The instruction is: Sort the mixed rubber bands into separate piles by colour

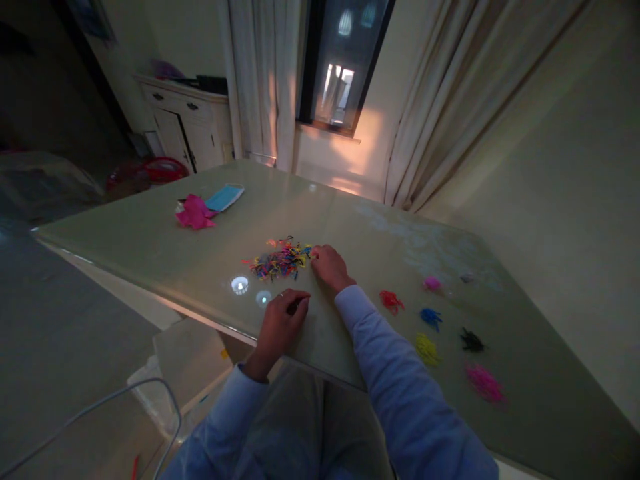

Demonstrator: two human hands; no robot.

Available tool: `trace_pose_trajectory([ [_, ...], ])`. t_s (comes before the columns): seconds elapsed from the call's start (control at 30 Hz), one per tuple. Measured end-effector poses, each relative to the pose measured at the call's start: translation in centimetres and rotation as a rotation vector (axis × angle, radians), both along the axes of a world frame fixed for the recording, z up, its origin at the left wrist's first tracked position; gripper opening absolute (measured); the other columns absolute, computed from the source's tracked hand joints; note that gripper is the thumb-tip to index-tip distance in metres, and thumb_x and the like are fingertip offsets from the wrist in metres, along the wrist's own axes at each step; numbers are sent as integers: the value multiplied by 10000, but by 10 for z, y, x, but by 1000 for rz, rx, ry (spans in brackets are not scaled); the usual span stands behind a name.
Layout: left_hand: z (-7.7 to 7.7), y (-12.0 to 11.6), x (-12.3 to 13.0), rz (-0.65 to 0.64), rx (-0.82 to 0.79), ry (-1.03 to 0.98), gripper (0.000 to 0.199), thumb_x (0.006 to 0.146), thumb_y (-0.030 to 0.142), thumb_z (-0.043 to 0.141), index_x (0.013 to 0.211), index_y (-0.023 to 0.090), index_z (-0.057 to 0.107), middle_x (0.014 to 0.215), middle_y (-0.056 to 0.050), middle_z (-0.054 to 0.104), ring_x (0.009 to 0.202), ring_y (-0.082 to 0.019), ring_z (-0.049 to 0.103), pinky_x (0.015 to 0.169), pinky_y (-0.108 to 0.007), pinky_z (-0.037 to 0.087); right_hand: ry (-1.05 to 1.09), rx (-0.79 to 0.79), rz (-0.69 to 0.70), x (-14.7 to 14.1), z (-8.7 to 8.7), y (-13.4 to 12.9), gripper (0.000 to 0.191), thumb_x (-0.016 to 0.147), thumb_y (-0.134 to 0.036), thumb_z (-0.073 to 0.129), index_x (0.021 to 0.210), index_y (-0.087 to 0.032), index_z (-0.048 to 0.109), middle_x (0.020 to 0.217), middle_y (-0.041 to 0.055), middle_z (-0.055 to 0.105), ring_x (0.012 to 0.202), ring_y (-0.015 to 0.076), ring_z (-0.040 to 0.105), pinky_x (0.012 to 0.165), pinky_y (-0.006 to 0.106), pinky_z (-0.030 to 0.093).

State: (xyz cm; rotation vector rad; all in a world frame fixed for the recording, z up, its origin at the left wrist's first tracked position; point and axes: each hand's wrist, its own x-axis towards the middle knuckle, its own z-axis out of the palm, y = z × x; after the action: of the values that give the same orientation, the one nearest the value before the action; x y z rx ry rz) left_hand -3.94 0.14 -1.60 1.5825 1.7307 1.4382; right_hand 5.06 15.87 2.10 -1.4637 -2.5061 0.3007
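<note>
A heap of mixed coloured strands lies on the glossy table. My right hand is at the heap's right edge, its fingers bent together; what they hold, if anything, is too small to tell. My left hand rests nearer the table's front edge, below the heap, with its fingers curled and thumb close to them. To the right lie single-colour bunches: red, blue, yellow, black and pink.
A crumpled pink piece and a blue face mask lie at the back left. A small pink item and a greyish scrap sit at the right. A cable hangs below the front edge.
</note>
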Motion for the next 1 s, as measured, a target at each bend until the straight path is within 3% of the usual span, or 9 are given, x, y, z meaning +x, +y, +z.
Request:
trace_pose_trajectory([
  [0.33, 1, -1, 0, 6, -2, -43, 183, 862, 267, 548, 882, 189, 713, 847, -39, 718, 794, -168, 648, 735, -285, 490, -36, -13, -12, 2, -4, 9, 261, 974, -227, 421, 1015, -194, 676, 1063, 90, 652, 924, 196, 620, 772, 276, 443],
  [0.63, -1, 0, -1, 21, 11, -45, 176, 855, 265, 558, 880, 187, 714, 867, -42, 728, 816, -172, 661, 763, -284, 500, 115, -67, -94, 11, -5, 4, 232, 935, -112, 428, 1025, -142, 639, 1128, 152, 647, 1002, 224, 623, 844, 323, 451],
  [0.77, -3, 1, -1, 27, 15, -54, 192, 859, 288, 555, 892, 185, 713, 880, -45, 728, 820, -171, 662, 762, -282, 500, 266, -139, -147, 22, -1, -7, 212, 931, -155, 428, 972, -132, 635, 975, 111, 702, 786, 165, 665, 710, 270, 485],
  [0.87, -4, 2, -1, 42, 13, -55, 204, 852, 301, 551, 882, 185, 716, 862, -45, 727, 800, -173, 659, 743, -287, 499, 548, -270, -143, 30, 3, -25, 234, 937, -262, 420, 935, -143, 620, 870, 57, 707, 544, 94, 592, 516, 215, 444],
  [1.0, -5, 3, -1, 52, 23, -51, 220, 844, 327, 549, 867, 193, 722, 857, -48, 731, 810, -184, 662, 762, -304, 498, 1253, -571, -114, 44, 10, -58, 201, 774, -361, 651, 816, -167, 617, 777, 17, 692, 443, 51, 469, 402, 185, 334],
])
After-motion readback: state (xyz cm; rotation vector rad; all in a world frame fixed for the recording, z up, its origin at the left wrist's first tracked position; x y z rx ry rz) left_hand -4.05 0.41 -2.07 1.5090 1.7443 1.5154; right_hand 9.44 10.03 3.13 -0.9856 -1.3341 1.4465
